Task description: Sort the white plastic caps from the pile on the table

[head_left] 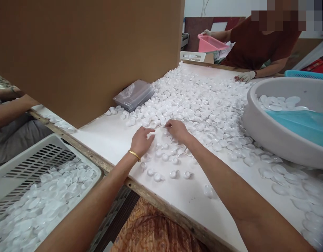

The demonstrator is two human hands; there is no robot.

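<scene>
A big heap of small white plastic caps (198, 101) covers the white table (111, 136). My left hand (142, 140), with a gold bangle on the wrist, lies palm down at the heap's near edge, fingers loosely curled over a few caps. My right hand (177, 129) rests just to its right, fingers bent down onto caps at the heap's edge. What either hand holds, if anything, is hidden under the fingers. Several loose caps (172, 164) lie scattered between my forearms.
A white slotted crate (27, 161) of caps sits lower left. A large grey basin (272, 129) with caps and a blue sheet stands right. A tall cardboard wall (85, 52) rises behind a clear plastic bag (133, 94). Another person's gloved hand (245, 76) rests on the far edge; someone's arm (9, 108) is at left.
</scene>
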